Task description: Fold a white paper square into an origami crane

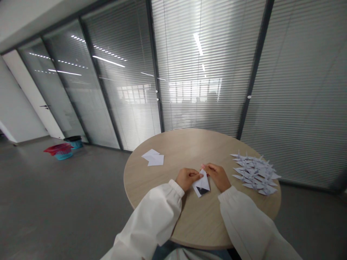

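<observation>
Currently, left hand (188,179), right hand (217,177), fingers (198,174) clamped on one folded sheet (202,185) — two loose sheets (153,157), many paper cranes (255,174)

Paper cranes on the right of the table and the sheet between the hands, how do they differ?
The paper cranes are many and lie piled together, while the folded paper sheet is single, held between the left hand and right hand. The cranes show pointed wings and tails; the sheet is a plain flat shape with a dark patch. Both are pale paper.
</observation>
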{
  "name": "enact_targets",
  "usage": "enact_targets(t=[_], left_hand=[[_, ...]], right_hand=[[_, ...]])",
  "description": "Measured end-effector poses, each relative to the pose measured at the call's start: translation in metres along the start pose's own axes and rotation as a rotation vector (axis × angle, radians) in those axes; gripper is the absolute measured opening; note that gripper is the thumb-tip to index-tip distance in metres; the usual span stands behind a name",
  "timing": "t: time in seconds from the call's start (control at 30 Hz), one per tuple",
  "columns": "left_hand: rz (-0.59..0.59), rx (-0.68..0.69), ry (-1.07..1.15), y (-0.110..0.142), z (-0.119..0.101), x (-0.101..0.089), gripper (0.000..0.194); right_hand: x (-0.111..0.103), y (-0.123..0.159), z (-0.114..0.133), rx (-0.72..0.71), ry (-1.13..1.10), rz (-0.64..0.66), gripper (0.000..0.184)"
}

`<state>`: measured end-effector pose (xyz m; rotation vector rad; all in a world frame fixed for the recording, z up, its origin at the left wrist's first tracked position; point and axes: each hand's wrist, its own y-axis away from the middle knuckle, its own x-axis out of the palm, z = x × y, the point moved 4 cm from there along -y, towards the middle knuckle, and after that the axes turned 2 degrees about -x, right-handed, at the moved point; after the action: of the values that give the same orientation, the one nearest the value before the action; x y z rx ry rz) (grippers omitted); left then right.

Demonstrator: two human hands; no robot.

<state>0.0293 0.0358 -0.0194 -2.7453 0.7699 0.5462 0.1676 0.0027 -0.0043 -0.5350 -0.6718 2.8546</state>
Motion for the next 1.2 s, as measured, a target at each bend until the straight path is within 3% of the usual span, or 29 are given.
enact_targets(t=[0.3,0.47,0.7,1.0,1.2], left_hand=[[0.061,-0.011,0.055,0.002,-0.003,0.003,0.046],[0.065,0.004,0.028,0.002,-0.005,0.002,0.046],[0.002,0.022,-0.051,0.004,-0.008,-0.003,0.047],[0.071,-0.024,0.130,0.006,-0.015,0.002,0.049],[0.016,0.000,0.086,0.004,-0.011,-0.002,0.047]], right_hand=[[-0.007,0.002,0.010,-0.111,0.134,-0.124,0.035],[-0.008,0.001,0.007,-0.079,0.083,-0.135,0.036],[0.000,0.002,0.006,-0.029,0.025,-0.002,0.031],[-0.006,0.003,0.008,-0.028,0.084,-0.132,0.031],[-0.006,0.003,0.011,0.009,-0.043,-0.139,0.035]])
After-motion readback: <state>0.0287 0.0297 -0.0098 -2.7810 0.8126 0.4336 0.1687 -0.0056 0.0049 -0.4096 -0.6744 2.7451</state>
